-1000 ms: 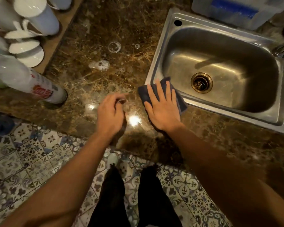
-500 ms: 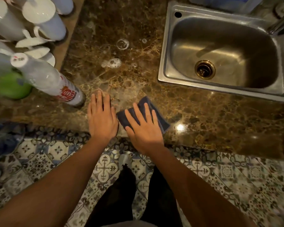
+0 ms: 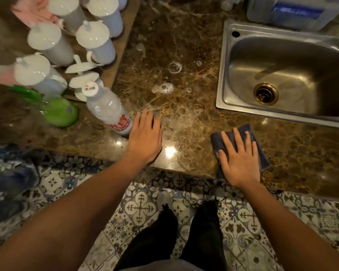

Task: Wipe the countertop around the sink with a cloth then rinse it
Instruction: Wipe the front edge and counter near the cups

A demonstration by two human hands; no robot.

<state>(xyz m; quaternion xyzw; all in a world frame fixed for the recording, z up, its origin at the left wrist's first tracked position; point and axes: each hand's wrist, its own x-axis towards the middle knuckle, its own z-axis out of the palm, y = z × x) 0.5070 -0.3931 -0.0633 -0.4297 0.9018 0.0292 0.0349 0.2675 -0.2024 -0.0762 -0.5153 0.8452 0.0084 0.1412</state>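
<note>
- The right hand's (image 3: pixel 240 163) fingers (image 3: pixel 237 137) lie straight and slightly spread, palm down, pressing flat on the dark blue cloth (image 3: pixel 263 159).
- The cloth lies folded on the tabletop (image 3: pixel 194 106) by its front edge, and a corner droops over that edge at 7 o'clock of the hand.
- The left hand's (image 3: pixel 145 137) fingers (image 3: pixel 145 120) lie straight and close together, flat on the bare stone, with the wrist at the front edge.
- Both forearms reach in from 6 o'clock.
- Wet, open stone lies between the hands, with suds (image 3: pixel 163 88) at 12 o'clock of the left hand.
- The sink (image 3: pixel 222 75) sits at 1 o'clock of the cloth, with a bare strip of stone between them.
- A bottle (image 3: pixel 108 108) stands just beside the left hand at 10 o'clock; I cannot tell whether they touch.
</note>
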